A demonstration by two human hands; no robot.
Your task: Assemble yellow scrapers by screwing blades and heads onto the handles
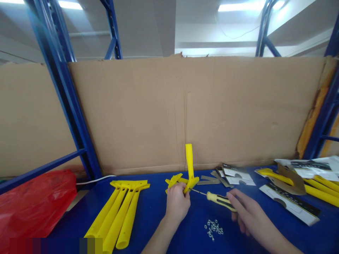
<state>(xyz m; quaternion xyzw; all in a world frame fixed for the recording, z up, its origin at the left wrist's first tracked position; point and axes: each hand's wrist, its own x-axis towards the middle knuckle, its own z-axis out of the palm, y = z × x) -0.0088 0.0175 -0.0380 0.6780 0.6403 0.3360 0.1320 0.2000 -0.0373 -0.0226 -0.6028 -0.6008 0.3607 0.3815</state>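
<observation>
The right grip (246, 211), a bare hand, has its thumb and fingers closed around the rear end of a screwdriver with a cream-and-black handle (221, 201). The left grip (178, 201) is clenched about the head of a yellow plastic scraper handle (189, 158), whose round shaft points upward above the table (148, 208). The screwdriver's thin metal shaft reaches that head from the right.

To do this well, I would brace the head firmly, keep the driver in line with the fastener, and turn under steady pressure so the tip does not slip toward the left fingers.

Nearer the person lies a scatter of small silvery screws and nuts (213, 228). Beyond the hands are flat grey metal strips (209, 180); four matching yellow tubular handles (119, 220) lie to the left.

The left fingers hide much of the held head, and whether the tip is seated cannot be made out. Another yellow piece (174, 180) behind that hand is partly covered, while the rightmost yellow handles (323, 195) are cut off by the frame.
</observation>
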